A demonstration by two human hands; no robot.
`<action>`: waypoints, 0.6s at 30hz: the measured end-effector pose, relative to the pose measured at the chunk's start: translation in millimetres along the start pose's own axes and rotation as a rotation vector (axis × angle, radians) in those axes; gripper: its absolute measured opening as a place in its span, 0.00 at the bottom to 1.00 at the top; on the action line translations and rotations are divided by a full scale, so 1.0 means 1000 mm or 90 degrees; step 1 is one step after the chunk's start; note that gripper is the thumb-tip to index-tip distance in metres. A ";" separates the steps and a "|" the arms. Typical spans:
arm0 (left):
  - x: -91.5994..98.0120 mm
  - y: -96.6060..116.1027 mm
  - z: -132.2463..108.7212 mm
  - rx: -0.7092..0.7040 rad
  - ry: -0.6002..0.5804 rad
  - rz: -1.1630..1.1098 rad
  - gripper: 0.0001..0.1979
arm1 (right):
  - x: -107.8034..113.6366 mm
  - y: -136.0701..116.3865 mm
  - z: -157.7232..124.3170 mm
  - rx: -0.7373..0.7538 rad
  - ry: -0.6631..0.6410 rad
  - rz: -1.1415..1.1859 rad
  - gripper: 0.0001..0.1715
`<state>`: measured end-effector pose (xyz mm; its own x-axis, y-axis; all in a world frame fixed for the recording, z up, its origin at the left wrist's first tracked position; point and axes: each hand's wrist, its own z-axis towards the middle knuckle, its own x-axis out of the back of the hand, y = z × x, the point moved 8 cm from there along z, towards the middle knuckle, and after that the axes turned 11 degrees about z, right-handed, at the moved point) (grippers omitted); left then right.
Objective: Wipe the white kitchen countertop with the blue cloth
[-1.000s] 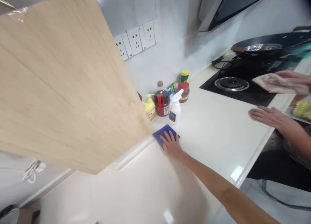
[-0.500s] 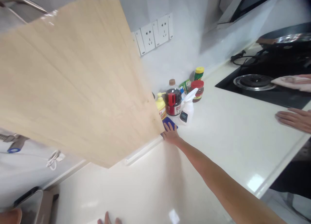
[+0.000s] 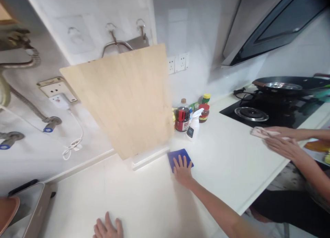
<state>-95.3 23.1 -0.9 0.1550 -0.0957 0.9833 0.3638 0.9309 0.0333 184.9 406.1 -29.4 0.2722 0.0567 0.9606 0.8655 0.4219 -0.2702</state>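
My right hand (image 3: 183,168) lies flat, fingers spread, on a blue cloth (image 3: 176,155) on the white counter (image 3: 227,162), just right of the foot of a tall wooden cutting board (image 3: 126,97) that stands against the wall. My left hand (image 3: 108,228) rests open on the counter at the bottom edge of the view, holding nothing. A white spray bottle (image 3: 193,127) stands just behind the cloth.
Several jars and bottles (image 3: 192,112) cluster behind the cloth by the wall. A black gas hob (image 3: 268,114) with a pan (image 3: 288,85) sits at the right. Another person's hands (image 3: 281,141) press a pink cloth (image 3: 259,131) on the counter's right end. A sink edge (image 3: 38,210) is at the lower left.
The view has pulled back and up, so the cutting board looks smaller. My right hand and the blue cloth slid back toward me. My left hand came fully into view. The other person's hands moved onto the counter.
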 end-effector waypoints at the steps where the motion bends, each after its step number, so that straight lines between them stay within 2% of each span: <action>1: 0.000 0.000 -0.001 -0.001 0.000 0.001 0.34 | -0.005 -0.012 -0.009 0.004 0.002 0.006 0.35; 3: 0.001 0.001 -0.003 0.000 -0.004 0.004 0.33 | -0.015 -0.043 -0.023 0.022 -0.014 0.023 0.35; 6: 0.004 0.001 -0.006 0.006 -0.017 0.008 0.33 | -0.025 -0.101 -0.044 0.069 -0.079 0.064 0.36; 9: 0.010 0.001 -0.009 0.007 -0.023 0.007 0.32 | -0.028 -0.160 -0.073 0.143 -0.143 0.109 0.37; 12: 0.016 0.002 -0.010 -0.004 -0.023 0.001 0.32 | -0.024 -0.201 -0.112 0.234 -0.183 0.147 0.36; 15: 0.020 0.002 -0.011 -0.014 -0.034 -0.013 0.31 | -0.018 -0.211 -0.157 0.320 -0.204 0.185 0.36; 18: 0.021 0.003 -0.011 -0.031 -0.033 -0.033 0.32 | -0.008 -0.189 -0.199 0.372 -0.201 0.195 0.35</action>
<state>-80.6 20.2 18.2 0.0868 -0.1236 0.9885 0.4145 0.9068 0.0769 102.9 145.4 1.1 0.2548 0.4710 0.8445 0.3799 0.7543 -0.5354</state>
